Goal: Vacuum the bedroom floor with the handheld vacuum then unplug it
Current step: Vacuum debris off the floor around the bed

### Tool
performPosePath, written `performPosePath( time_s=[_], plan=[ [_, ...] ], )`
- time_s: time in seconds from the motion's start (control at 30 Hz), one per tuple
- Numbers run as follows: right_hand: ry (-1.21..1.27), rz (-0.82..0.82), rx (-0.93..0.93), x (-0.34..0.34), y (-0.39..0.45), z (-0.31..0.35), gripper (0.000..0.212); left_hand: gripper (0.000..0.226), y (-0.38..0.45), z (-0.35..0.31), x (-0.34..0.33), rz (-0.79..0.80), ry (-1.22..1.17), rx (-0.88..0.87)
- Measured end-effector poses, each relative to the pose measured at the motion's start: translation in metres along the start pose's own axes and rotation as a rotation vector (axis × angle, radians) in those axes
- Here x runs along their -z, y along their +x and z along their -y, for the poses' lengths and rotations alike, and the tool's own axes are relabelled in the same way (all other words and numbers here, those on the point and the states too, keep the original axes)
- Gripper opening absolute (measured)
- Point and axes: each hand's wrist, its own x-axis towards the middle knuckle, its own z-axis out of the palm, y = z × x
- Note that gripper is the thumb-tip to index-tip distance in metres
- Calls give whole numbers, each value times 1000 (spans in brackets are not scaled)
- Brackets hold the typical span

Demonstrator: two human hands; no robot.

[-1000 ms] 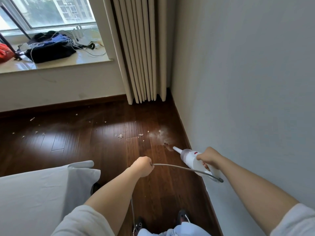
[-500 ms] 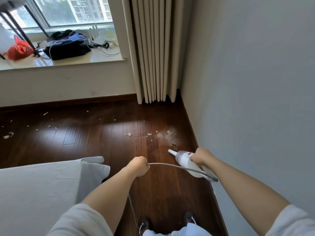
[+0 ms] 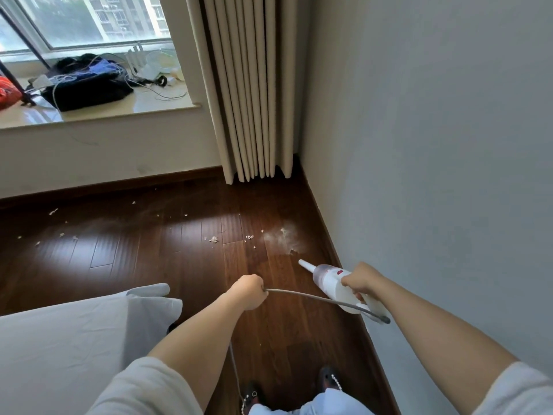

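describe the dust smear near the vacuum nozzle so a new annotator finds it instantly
Start at the pleated beige curtain in the room's corner and come down the dark wooden floor along the grey wall. The pale powdery dust smear lies just ahead of the white handheld vacuum; unlike the scattered white crumbs, it is a hazy film.

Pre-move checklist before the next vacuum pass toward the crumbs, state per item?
1. Right hand grips handheld vacuum: ok.
2. Left hand holds cord off the floor: ok.
3. Nozzle aimed at dust patch: ok.
4. Crumbs remain left of nozzle: not ok, uncleaned.
5. Path to curtain corner free: ok.
6. Vacuum running: cannot tell.
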Motion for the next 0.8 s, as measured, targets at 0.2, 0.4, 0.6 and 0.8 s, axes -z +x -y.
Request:
performPosePath(
  time_s=[0.2, 0.4, 0.6, 0.8],
  plan=[
    [-73, -2, -54, 7, 0, -10, 33, 32, 7, -20, 0, 11, 60, -55],
    [74, -16, -88, 12, 4, -23, 40, 28, 8, -20, -4, 14, 49, -49],
    [276, -57, -30, 16, 10, -33, 8, 32, 8, -23, -12, 18, 0, -33],
    [307, -23, -22, 3, 24, -24, 13, 29, 5, -9, -7, -19, -17, 2]
  ],
)
